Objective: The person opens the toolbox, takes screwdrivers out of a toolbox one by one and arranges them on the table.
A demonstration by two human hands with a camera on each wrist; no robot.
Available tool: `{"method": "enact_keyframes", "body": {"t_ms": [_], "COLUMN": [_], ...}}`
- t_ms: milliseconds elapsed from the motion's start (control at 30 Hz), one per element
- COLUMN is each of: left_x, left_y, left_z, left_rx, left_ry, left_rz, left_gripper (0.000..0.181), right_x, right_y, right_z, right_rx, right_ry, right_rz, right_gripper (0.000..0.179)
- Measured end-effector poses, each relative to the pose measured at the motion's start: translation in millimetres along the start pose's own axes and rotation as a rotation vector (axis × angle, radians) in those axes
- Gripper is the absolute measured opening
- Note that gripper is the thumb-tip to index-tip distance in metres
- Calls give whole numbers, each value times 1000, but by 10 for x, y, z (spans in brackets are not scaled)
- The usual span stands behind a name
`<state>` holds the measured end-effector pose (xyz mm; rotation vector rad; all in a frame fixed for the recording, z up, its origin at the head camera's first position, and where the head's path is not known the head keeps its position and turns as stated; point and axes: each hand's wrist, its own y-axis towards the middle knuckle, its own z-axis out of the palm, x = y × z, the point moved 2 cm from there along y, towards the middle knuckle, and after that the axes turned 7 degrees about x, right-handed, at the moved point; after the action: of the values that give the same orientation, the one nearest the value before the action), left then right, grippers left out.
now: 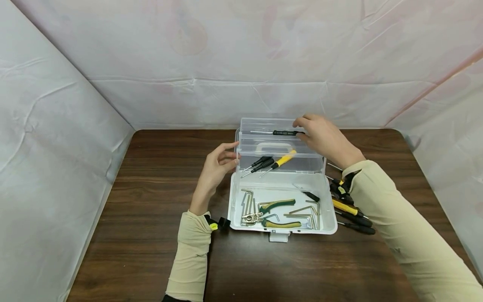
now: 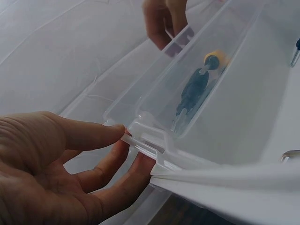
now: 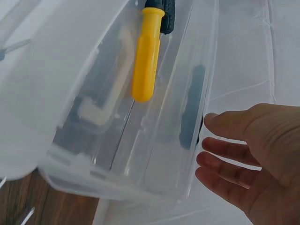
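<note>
A white toolbox [image 1: 279,181] stands open, with clear stepped trays [image 1: 247,146] raised at its back. My left hand [image 1: 216,165] pinches the trays' clear side bracket [image 2: 143,146] between thumb and fingers. Beside the upper tray, my right hand [image 1: 326,136] has its fingers loosely extended at the outer wall, holding nothing; whether they touch it is unclear. A black screwdriver [image 1: 285,133] lies in the upper tray near those fingers. The lower tray holds a yellow-handled screwdriver [image 3: 146,61] and two black screwdrivers [image 1: 263,165].
In the box's base lie green-and-yellow pliers [image 1: 279,204], several hex keys [image 1: 302,209] and a small black-handled tool [image 1: 311,196]. More screwdrivers [image 1: 356,218] lie on the brown table [image 1: 151,201] to the right, partly under my right sleeve. White sheeting [image 1: 207,100] hangs behind.
</note>
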<state>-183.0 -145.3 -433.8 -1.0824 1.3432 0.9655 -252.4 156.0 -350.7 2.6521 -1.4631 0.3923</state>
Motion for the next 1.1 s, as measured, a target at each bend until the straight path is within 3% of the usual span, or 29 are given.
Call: {"method": "enact_keyframes", "body": {"t_ms": [300,667,1100], "left_x": [10,7,8], "left_y": [-4,-18,-21], "left_z": [8,3,30], "left_rx": [1,-5,6], "left_ry": [-3,13,-3], "left_rz": [4,0,9], "left_gripper": [51,51,50], "right_x": [46,60,58], "right_y": [129,347,385], "right_z": [4,-82,-139], "right_rx": [76,214,308], "right_ry": [54,77,77], "right_rz": [-2,-88,-85], "right_gripper": [30,31,31]}}
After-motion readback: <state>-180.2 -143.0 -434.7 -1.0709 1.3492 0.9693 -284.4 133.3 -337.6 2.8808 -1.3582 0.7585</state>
